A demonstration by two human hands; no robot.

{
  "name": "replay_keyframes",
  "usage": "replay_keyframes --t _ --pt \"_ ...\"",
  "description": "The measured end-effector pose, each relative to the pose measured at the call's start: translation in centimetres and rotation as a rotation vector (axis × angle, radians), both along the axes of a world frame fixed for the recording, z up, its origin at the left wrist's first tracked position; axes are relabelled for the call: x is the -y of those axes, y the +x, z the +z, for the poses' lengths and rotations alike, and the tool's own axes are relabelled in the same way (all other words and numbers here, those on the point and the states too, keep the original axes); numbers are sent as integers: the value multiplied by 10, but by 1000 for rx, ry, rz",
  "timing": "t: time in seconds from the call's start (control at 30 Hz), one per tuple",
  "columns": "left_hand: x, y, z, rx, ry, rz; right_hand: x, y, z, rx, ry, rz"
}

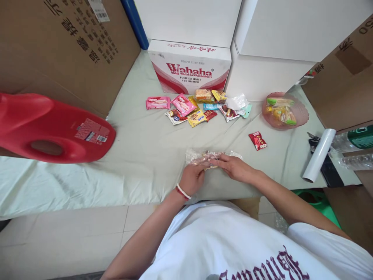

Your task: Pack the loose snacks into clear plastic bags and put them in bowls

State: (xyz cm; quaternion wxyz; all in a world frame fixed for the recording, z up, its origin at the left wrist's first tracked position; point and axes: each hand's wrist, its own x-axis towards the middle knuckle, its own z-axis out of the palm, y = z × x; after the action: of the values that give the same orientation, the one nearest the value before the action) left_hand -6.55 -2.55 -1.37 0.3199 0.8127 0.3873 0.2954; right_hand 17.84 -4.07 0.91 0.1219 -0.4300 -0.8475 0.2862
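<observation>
Close to the table's front edge lies a clear plastic wrapper with something pinkish and yellow under it; its exact contents I cannot make out. My left hand, with a white bead bracelet and a red band at the wrist, is closed on its near left side, the fingertips partly hidden. From the right, my right hand pinches the wrapper with thumb and fingers. Beyond both hands lies a group of packaged snacks, among them a pink nabati pack and a yellow packet. A red packet lies apart, to the right.
A pink clear bowl with snacks stands at the right. Near it are a white roll and plastic bottles. A Wahaha box stands at the back. At the left are a red jug and a large carton.
</observation>
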Motion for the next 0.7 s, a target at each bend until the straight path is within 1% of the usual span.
replay_keyframes --t 0.03,0.13,0.17,0.2,0.23,0.27,0.3,0.37,0.4,0.43,0.5,0.57,0.63,0.7 --pt "-3 -9 -1 84 -40 107 0 -1 0 18 -10 2" --pt "-21 -31 1 253 -146 589 -1 -5 4 30 -27 -6" --pt "-30 -34 3 268 -171 714 -2 -6 4 25 -34 -11" --pt "-40 -35 3 253 -188 781 -2 -7 5 19 -42 -16" --pt "-48 -34 4 203 -197 782 -3 -8 5 15 -49 -22" --pt "-55 -31 4 115 -195 726 -4 -8 5 15 -53 -27" --pt "-59 -27 4 4 -190 632 -4 -9 5 16 -56 -30" --pt "-58 -21 5 -196 -185 422 -5 -8 5 21 -56 -29" --pt "-53 -20 7 -251 -192 342 -5 -8 5 25 -54 -24" --pt "-47 -20 10 -269 -211 295 -5 -7 5 26 -50 -18" --pt "-32 -23 18 -210 -310 282 -6 -8 5 18 -41 -7" --pt "-20 -23 28 -95 -442 320 -6 -11 5 -2 -40 -1" --pt "-13 -14 37 7 -519 345 -6 -16 5 -28 -56 -7" --pt "-14 5 42 58 -514 318 -4 -22 5 -54 -84 -40"
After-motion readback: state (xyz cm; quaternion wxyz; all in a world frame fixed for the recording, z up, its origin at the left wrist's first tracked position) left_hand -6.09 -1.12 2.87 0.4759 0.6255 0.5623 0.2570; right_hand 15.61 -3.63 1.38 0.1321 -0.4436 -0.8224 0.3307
